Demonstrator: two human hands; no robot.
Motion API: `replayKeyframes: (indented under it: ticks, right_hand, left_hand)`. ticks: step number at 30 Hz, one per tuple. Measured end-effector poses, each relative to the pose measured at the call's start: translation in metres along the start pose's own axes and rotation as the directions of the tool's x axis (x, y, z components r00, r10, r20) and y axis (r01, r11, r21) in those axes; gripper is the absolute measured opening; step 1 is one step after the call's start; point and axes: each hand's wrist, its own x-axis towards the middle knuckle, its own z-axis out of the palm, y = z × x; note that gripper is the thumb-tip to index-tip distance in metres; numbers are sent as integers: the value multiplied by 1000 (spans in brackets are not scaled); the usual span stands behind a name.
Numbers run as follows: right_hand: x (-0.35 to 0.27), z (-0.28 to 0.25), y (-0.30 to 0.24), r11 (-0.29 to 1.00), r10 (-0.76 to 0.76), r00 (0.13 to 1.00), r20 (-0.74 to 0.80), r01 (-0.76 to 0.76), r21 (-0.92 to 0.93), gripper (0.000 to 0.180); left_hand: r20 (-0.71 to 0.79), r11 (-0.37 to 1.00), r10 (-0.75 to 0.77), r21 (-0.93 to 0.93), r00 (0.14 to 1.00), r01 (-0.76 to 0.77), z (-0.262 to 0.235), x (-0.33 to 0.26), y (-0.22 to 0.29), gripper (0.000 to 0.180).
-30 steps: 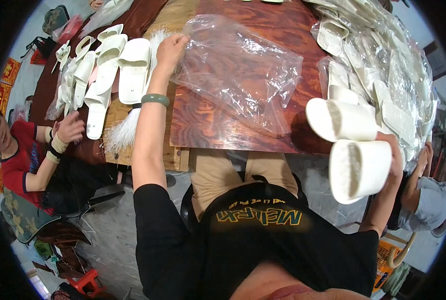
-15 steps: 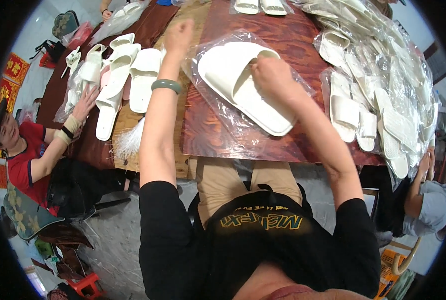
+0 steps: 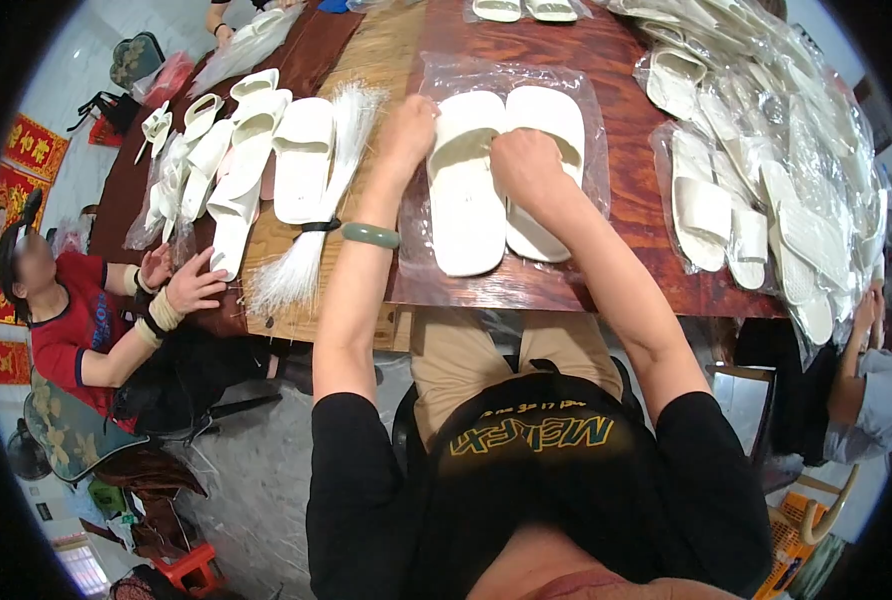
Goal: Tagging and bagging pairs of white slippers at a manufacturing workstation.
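Two white slippers lie side by side, toes away from me, on a clear plastic bag (image 3: 426, 245). My left hand (image 3: 411, 128) is closed, its curled fingers at the outer edge of the left slipper (image 3: 468, 225). Whatever those fingers pinch is too small or hidden to name. My right hand (image 3: 532, 165) forms a fist over the straps, between the left slipper and the right slipper (image 3: 538, 235). It covers part of both straps, and its grip is hidden. A bundle of thin white strands (image 3: 311, 240), tied with a black band, lies left of my left forearm.
More white slippers (image 3: 301, 160) stand in a row at the left. Bagged slippers (image 3: 806, 215) are heaped along the right side. Another bagged pair (image 3: 524, 10) sits at the far edge. A co-worker in red (image 3: 76, 310) sits at the left, hands near the row.
One slipper lay tilted on the plastic; now two lie side by side. My left hand has come down and right to the left slipper. The co-worker's hands have drawn nearer the front edge.
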Motion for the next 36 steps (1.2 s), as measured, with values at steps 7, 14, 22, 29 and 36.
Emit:
replayKeyframes:
  ticks: [7, 14, 22, 29, 36]
  right_hand:
    - [-58, -31, 46, 988, -83, 996, -19, 84, 132, 38]
    - [-63, -69, 95, 933, -137, 914, -382, 249, 261, 30]
    - [-31, -19, 83, 590, -49, 968, -246, 227, 775, 19]
    - [-45, -11, 99, 839, -304, 900, -311, 408, 359, 21]
    - [-52, -10, 115, 813, -416, 882, -222, 470, 344, 20]
  left_hand:
    - [156, 889, 45, -457, 987, 32, -4, -22, 25, 20]
    - [415, 714, 74, -657, 907, 243, -50, -78, 88, 21]
    - [579, 606, -31, -637, 815, 476, -21, -115, 62, 16]
    - [358, 929, 26, -353, 933, 110, -13, -118, 63, 21]
    - [301, 956, 29, -287, 953, 61, -9, -108, 30, 18]
